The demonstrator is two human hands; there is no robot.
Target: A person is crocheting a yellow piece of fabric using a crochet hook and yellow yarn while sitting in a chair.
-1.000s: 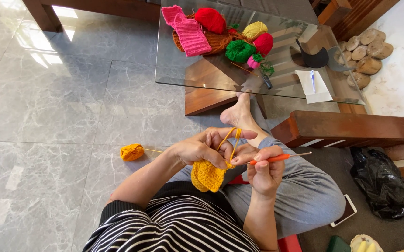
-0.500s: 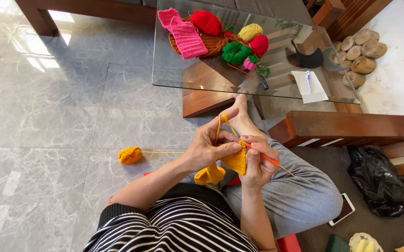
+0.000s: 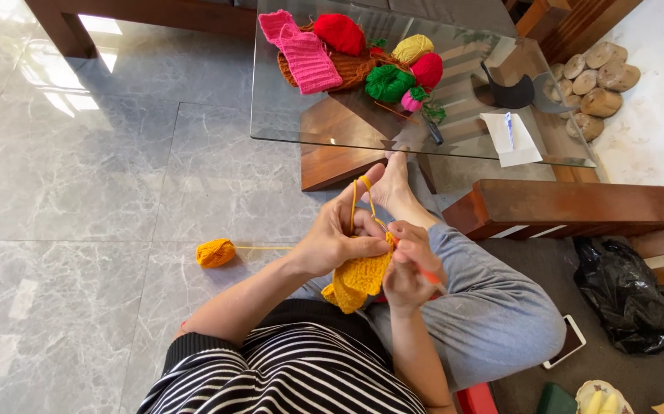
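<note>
Yellow crochet piece (image 3: 360, 277) hangs between both hands above the lap. Left hand (image 3: 333, 239) pinches its top edge, yarn looped over a raised finger; right hand (image 3: 411, 264) grips an orange hook (image 3: 430, 277). Yarn ball (image 3: 215, 252) lies on the floor, left.
</note>
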